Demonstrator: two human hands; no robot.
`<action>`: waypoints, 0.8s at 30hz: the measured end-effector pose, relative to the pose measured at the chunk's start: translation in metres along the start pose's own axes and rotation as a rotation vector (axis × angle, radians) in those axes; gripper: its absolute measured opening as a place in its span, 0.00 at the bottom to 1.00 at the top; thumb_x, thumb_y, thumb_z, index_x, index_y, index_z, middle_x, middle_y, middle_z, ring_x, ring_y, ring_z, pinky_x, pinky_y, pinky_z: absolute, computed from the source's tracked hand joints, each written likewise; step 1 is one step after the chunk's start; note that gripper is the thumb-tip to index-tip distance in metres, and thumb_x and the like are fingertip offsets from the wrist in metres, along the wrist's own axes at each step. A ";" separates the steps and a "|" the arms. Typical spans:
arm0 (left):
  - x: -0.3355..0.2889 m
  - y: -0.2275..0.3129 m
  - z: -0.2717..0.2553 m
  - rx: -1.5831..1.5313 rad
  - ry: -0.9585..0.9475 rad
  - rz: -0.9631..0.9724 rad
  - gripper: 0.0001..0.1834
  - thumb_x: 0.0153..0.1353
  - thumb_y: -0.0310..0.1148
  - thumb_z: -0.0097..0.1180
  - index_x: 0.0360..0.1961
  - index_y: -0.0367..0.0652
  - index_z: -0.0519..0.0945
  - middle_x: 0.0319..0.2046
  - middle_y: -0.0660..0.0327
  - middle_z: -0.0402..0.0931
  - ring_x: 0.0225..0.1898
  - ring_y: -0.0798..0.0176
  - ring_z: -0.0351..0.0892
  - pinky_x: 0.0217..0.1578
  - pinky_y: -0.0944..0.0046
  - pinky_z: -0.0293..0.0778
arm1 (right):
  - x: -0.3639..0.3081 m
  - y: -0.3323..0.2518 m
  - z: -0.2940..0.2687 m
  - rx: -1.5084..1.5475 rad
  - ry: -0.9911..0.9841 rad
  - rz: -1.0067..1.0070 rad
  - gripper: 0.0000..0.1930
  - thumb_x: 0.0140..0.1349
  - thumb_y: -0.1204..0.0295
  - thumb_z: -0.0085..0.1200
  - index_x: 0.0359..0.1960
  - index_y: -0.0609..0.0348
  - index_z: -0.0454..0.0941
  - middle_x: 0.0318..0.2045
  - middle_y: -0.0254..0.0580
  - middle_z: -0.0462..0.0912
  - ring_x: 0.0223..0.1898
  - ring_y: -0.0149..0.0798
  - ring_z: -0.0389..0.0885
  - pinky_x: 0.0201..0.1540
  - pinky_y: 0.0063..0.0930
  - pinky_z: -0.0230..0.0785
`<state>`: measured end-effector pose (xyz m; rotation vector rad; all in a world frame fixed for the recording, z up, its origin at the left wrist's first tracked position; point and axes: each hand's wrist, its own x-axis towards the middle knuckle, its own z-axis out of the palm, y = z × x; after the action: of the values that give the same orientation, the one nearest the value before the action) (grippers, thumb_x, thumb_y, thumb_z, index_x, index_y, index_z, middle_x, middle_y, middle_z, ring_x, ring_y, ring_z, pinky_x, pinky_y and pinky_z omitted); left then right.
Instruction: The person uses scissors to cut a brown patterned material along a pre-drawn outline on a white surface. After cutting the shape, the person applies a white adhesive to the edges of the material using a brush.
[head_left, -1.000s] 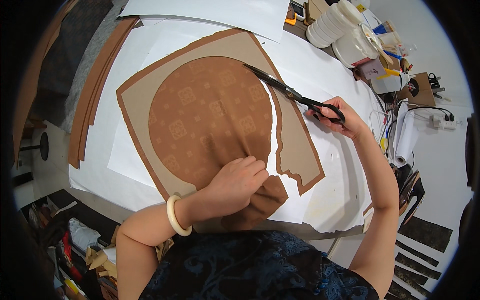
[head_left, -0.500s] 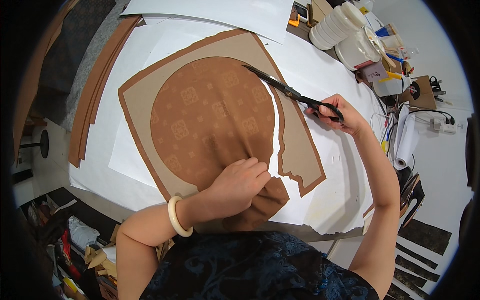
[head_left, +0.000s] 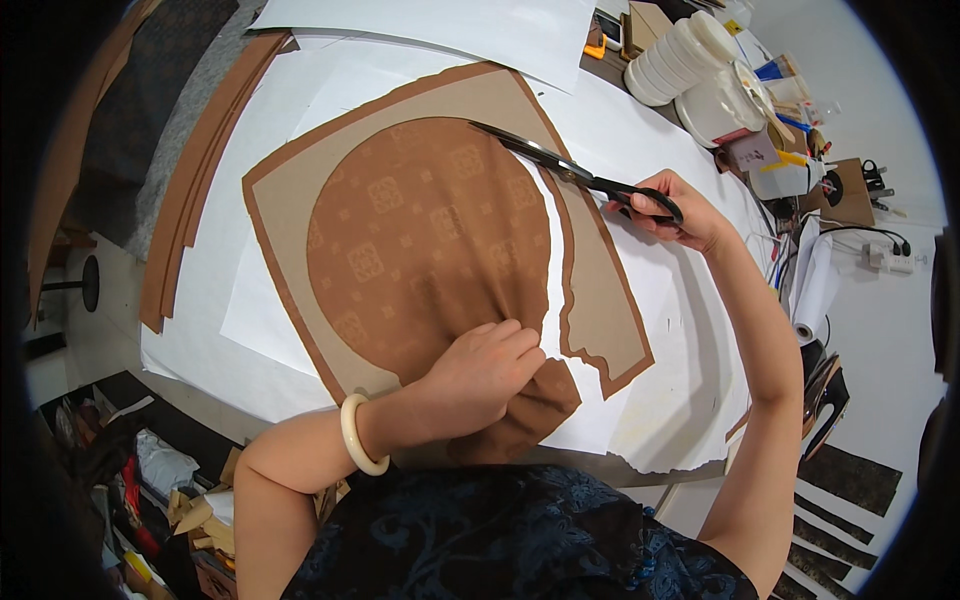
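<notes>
A brown patterned fabric piece with a rounded outline lies on the table, framed by a beige panel with a brown border. My left hand is closed on the lower part of the fabric, bunching it into folds. Black scissors are in my right hand, fingers through the handles. Their blades lie along the upper right of the round edge, with the tips at its top. Below them a gap showing white runs between the fabric and the beige strip on the right.
White paper covers the table beneath the work. Brown strips lie along the left edge. White tubs and tools crowd the far right corner, with a white paper roll below them. Cluttered scraps fill the lower left.
The scissors have moved slightly left along the round edge, and their blades look closer together. My left hand still grips the fabric, which has shifted slightly.
</notes>
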<state>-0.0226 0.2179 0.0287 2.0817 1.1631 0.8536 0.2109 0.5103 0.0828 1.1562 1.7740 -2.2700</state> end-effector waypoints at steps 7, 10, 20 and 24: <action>0.000 0.001 0.000 0.001 0.013 0.007 0.03 0.63 0.22 0.58 0.35 0.38 0.77 0.35 0.55 0.71 0.40 0.49 0.74 0.42 0.52 0.72 | 0.002 0.001 -0.007 -0.040 -0.009 -0.008 0.18 0.71 0.61 0.69 0.48 0.68 0.90 0.17 0.27 0.75 0.14 0.19 0.59 0.15 0.19 0.44; 0.001 0.002 -0.002 -0.007 -0.043 -0.026 0.04 0.64 0.25 0.61 0.38 0.37 0.78 0.38 0.54 0.73 0.42 0.48 0.75 0.45 0.52 0.74 | -0.001 -0.002 -0.008 -0.063 -0.018 0.005 0.19 0.69 0.61 0.71 0.48 0.67 0.90 0.17 0.26 0.74 0.15 0.19 0.59 0.17 0.19 0.43; -0.060 0.044 -0.101 0.053 0.522 -0.544 0.26 0.65 0.28 0.66 0.63 0.41 0.76 0.61 0.51 0.75 0.64 0.47 0.73 0.64 0.52 0.72 | -0.085 0.013 0.009 -0.231 0.252 -0.090 0.21 0.59 0.60 0.78 0.47 0.63 0.91 0.19 0.21 0.74 0.17 0.18 0.63 0.20 0.20 0.47; -0.131 0.017 -0.076 -0.421 1.045 -0.828 0.30 0.71 0.30 0.65 0.71 0.39 0.69 0.68 0.50 0.66 0.70 0.53 0.64 0.68 0.50 0.67 | -0.081 0.080 0.046 -0.301 0.679 -0.332 0.13 0.61 0.69 0.76 0.40 0.61 0.84 0.28 0.25 0.83 0.30 0.18 0.76 0.32 0.17 0.65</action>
<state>-0.1260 0.1100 0.0564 0.5867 1.9074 1.5820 0.2815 0.4108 0.0664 1.8168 2.5968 -1.7408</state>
